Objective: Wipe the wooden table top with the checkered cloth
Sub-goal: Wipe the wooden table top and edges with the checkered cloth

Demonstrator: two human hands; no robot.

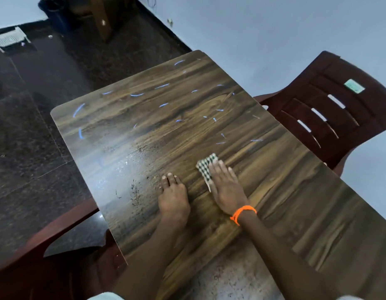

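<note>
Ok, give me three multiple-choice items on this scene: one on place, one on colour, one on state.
1. Where is the cloth?
A. under the right hand
B. under the left hand
C. on the chair

2. What colour is the wristband?
A. green
B. orange
C. white

3. How does the left hand lie?
A. raised off the table
B. gripping the cloth
C. flat on the table, bare

Answers: 1 A, the right palm presses the cloth to the wood. 2 B, a bright orange band circles the right wrist. 3 C, its fingers rest on the wood beside the cloth, apart from it.
</note>
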